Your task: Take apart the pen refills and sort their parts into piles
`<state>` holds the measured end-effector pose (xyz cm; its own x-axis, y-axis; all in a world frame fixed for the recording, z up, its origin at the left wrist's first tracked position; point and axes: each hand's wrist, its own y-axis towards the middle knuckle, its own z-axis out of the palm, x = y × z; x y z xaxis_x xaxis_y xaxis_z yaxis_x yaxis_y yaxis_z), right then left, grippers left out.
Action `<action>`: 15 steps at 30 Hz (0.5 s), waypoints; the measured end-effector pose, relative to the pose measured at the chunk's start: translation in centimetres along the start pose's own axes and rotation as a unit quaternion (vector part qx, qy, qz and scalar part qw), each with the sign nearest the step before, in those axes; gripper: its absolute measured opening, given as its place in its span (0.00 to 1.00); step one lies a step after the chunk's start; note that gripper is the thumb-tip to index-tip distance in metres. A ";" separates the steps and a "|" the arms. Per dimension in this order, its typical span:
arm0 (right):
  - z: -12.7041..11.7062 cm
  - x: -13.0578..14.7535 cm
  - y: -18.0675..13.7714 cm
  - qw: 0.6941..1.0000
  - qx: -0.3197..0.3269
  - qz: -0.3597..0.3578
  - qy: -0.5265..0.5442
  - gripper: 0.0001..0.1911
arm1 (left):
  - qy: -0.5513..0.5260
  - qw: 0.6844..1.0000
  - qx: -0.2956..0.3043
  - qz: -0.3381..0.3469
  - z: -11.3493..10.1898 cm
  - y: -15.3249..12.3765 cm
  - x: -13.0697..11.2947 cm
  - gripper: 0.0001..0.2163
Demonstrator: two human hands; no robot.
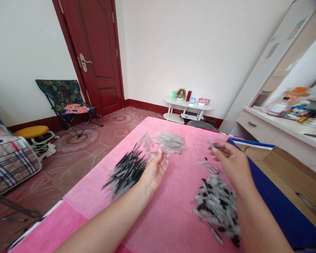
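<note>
Currently, the left hand (156,171) pinches a pen (152,152) just right of the dark pens (126,172); the right hand (231,159) pinches a small blurred piece (212,145) beyond the caps (216,196).

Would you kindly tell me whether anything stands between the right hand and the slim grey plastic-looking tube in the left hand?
Nothing visible does: between the right hand and the slim grey tube, a small pale piece lies on the pink plush cloth.

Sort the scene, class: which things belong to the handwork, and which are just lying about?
Handwork:
- left hand, holding slim grey piece
- right hand
- dark stick pile
- pale stick pile
- small-piece heap
- pink cloth

Lying about:
- folding chair
- yellow stool
- checked bag
- red cylinder
</note>
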<state>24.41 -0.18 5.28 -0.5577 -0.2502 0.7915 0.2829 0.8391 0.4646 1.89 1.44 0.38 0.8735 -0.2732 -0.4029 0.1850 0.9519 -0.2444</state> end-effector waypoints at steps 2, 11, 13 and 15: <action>-1.0 1.9 0.0 0.993 -0.088 -0.016 0.081 0.15 | 0.019 1.000 0.004 0.008 -0.1 -0.1 0.1 0.06; 2.7 0.4 -1.0 0.990 0.133 0.038 -0.006 0.11 | 0.050 0.999 0.011 0.000 -0.5 0.0 0.5 0.08; 4.3 -1.0 -1.5 0.973 0.210 0.032 -0.087 0.07 | 0.056 0.998 0.022 -0.008 -0.8 -0.1 0.7 0.08; 5.1 -1.9 -1.8 0.956 0.254 0.025 -0.145 0.06 | 0.064 0.997 0.032 -0.016 -1.1 -0.2 1.0 0.09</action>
<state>21.01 1.20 0.88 -0.7670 -0.1218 0.6300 -0.0602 0.9911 0.1184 2.27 0.78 -0.93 0.8028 -0.3147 -0.5064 0.2436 0.9484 -0.2031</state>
